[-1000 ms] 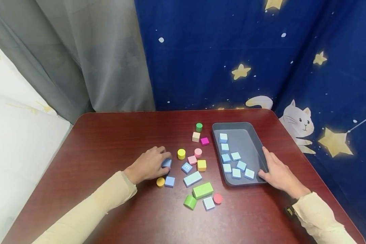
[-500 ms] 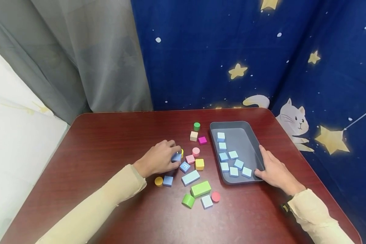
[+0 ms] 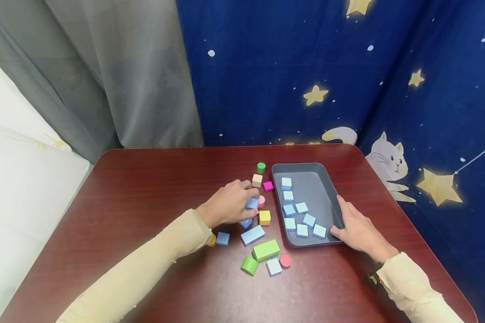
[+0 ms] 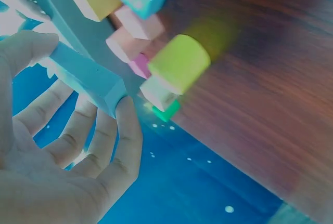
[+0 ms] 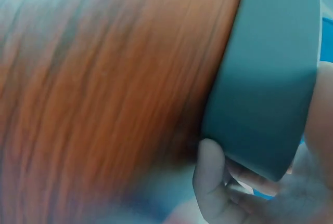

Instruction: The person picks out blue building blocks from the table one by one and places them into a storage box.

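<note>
Blue block (image 3: 252, 203): pinched in left hand (image 3: 231, 202) grip, shifted toward 3 o'clock, nearer grey tray (image 3: 313, 185). Right hand (image 3: 357, 231): grip clasping tray, drawn toward 9 o'clock. Gap narrowed; likely mid-transfer.

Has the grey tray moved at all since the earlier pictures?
Yes. In the head view, the grey tray has shifted to the person's left, narrowing the gap to the magenta block, which has stayed put on the table.

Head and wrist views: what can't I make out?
Head: marked blue block, partly covered by the left hand.
Left wrist: its marking, blurred.
Head: yellow disc, partly covered by the left sleeve.
Right wrist: gray tray, cut off by the top edge.
</note>
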A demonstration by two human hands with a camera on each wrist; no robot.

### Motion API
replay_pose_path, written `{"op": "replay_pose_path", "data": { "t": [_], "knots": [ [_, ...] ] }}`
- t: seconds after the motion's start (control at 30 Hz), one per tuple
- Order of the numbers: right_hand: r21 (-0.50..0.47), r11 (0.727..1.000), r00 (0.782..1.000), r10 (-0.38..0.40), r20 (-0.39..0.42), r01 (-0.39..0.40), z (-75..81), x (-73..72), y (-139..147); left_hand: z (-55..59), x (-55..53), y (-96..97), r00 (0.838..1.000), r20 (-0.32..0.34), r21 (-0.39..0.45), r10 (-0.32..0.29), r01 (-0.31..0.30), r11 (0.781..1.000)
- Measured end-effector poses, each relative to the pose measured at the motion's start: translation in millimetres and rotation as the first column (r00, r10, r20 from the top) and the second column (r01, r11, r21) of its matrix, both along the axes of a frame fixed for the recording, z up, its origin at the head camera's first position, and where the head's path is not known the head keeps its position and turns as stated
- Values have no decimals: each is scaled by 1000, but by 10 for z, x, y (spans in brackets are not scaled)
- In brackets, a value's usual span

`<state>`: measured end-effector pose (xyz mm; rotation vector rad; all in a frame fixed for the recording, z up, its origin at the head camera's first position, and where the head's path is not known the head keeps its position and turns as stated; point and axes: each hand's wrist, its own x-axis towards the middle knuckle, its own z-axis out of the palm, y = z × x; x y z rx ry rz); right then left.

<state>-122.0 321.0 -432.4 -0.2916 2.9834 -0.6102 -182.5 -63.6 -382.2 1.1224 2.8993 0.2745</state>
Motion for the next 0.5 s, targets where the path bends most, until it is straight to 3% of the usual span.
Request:
{"op": "replay_pose_path", "data": {
  "t": [0.2, 0.5],
  "knots": [
    [-59, 998, 1000, 11, 14, -10, 58, 67, 68, 50, -25, 249, 999, 3, 3, -41, 41, 999],
    [-52, 999, 1000, -9, 14, 10, 142, 265, 72, 86, -95, 831, 989, -42, -97, -144, 139, 986]
  ]
}}
